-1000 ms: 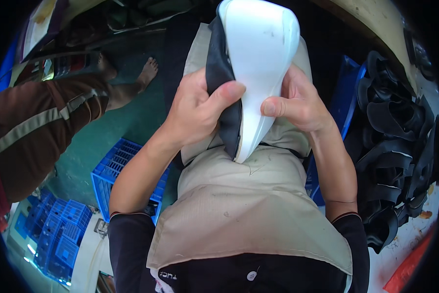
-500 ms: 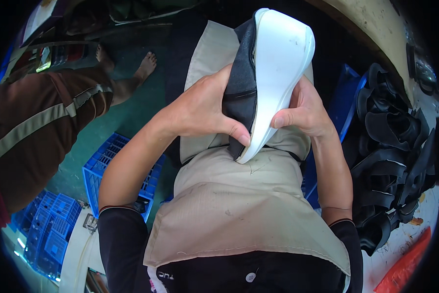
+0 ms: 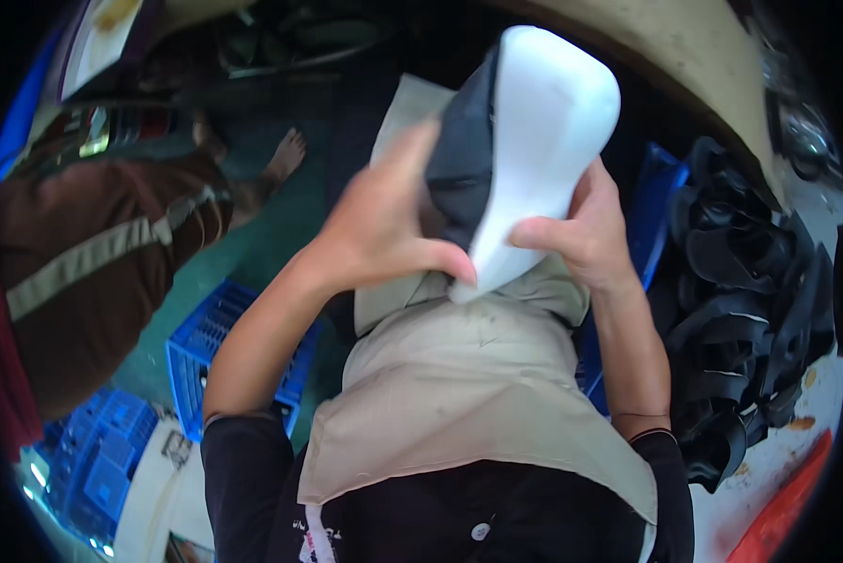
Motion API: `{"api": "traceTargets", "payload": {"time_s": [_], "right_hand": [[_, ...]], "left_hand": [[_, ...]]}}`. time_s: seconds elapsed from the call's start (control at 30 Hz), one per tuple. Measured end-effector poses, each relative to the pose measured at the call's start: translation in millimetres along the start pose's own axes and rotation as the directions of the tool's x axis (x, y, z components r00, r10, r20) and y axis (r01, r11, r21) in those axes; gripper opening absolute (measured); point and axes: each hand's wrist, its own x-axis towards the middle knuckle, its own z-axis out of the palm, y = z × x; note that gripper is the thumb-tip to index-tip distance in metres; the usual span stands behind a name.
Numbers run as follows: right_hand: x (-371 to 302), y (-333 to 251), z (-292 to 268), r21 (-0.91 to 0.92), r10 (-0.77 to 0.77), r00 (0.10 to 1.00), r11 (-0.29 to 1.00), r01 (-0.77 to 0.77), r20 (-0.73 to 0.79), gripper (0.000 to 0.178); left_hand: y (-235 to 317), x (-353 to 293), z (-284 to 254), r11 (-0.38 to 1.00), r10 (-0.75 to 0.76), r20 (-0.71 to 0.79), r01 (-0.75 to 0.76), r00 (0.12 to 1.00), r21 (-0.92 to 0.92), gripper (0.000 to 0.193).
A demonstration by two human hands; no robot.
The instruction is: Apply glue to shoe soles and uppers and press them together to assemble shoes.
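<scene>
Between my hands, above my lap, I hold a shoe [image 3: 545, 141] with a black upper and a thick white wedge sole. Its narrow end points down toward me, its broad end away, and the sole side faces up and right. My left hand [image 3: 375, 220], smeared by motion, grips the black upper, its thumb pressed near the sole's narrow end. Wrapped round the sole's right edge, my right hand [image 3: 586, 230] lays its thumb across the white underside; its other fingers are hidden behind the shoe. A beige apron [image 3: 459, 375] covers my lap below it.
At the right, several black shoe uppers [image 3: 745, 319] lie heaped beside a blue crate [image 3: 666, 197] and a red bag [image 3: 788, 516]. Blue crates [image 3: 191, 342] stand on the floor at left. Another person's leg in brown trousers [image 3: 112, 272] fills the left side. A beige table edge [image 3: 712, 84] curves overhead at right.
The shoe has turned slightly, so more of its white underside shows. My right thumb has slid further onto the sole. The whole view has shifted a little.
</scene>
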Motion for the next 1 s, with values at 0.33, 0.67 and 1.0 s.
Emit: {"api": "traceTargets", "payload": {"time_s": [0.33,0.67,1.0], "right_hand": [[-13.2,-65.6,22.5,-0.129,-0.398,0.916,0.907,0.4,0.041,0.083],[18.8,23.2,-6.9,0.387,-0.057,0.995,0.918,0.086,-0.086,0.033],[26.5,38.3,-11.8,0.358,-0.05,0.998,0.933,0.034,0.035,0.018]], "left_hand": [[62.4,47.6,26.7,0.985,-0.095,-0.268,0.052,0.959,-0.166,0.061],[15.3,38.9,54.0,0.81,-0.364,-0.075,0.276,0.928,-0.517,0.051],[-7.8,20.2,63.7,0.806,-0.369,-0.135,0.245,0.919,-0.539,0.052]]}}
